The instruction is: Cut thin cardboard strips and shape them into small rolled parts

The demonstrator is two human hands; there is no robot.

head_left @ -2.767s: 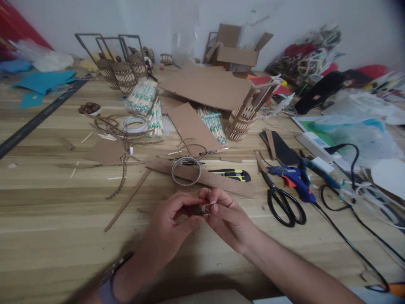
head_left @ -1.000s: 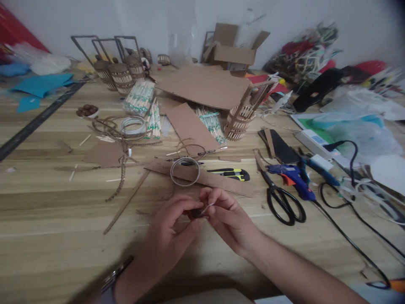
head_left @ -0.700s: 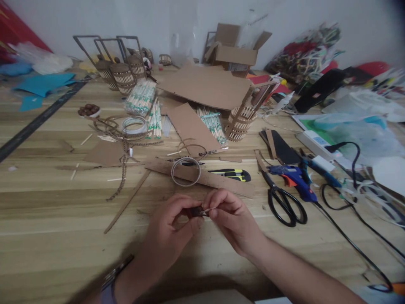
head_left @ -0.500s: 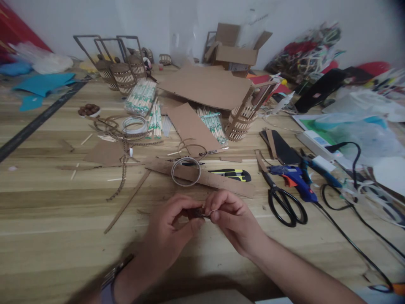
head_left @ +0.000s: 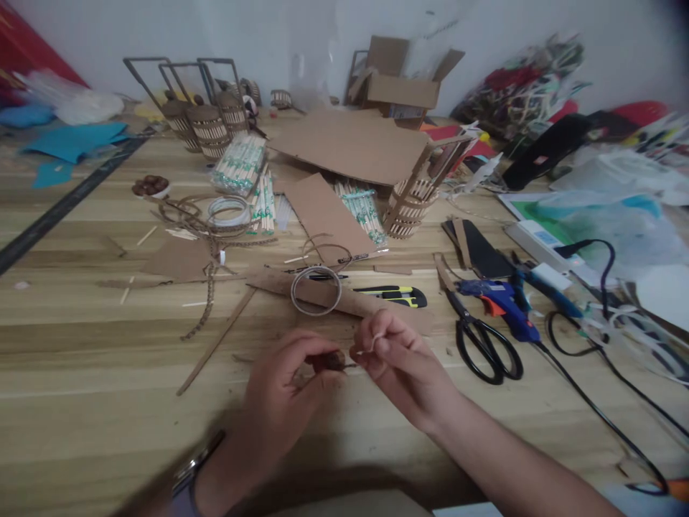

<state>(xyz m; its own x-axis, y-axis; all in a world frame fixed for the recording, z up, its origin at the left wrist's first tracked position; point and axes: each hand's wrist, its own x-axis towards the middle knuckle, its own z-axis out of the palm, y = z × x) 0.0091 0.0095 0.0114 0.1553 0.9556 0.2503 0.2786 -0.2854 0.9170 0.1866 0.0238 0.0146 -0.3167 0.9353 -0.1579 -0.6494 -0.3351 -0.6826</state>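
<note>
My left hand (head_left: 288, 384) pinches a small, round, dark brown nut-like piece (head_left: 334, 360) between thumb and fingers. A short thin dark bit sticks out from its right side. Just to the right, my right hand (head_left: 403, 366) is closed on a thin pale string (head_left: 372, 345), which loops over the fingertips. A small gap separates the two hands. Beyond them a ring of tape (head_left: 316, 313) rests on a long cardboard strip (head_left: 274, 284). A yellow and black utility knife (head_left: 414, 297) lies by that strip.
Black-handled scissors (head_left: 487, 352) and a blue glue gun (head_left: 506, 309) with its cord lie to the right. A bowl of brown round pieces (head_left: 151, 188) stands at left. Farther back are a stick basket (head_left: 406, 212), cardboard sheets (head_left: 352, 147) and bundled chopsticks (head_left: 240, 165).
My right hand has drawn away to the right and slightly up from the left, with the string in its fingers. The brown piece now shows more clearly in my left hand.
</note>
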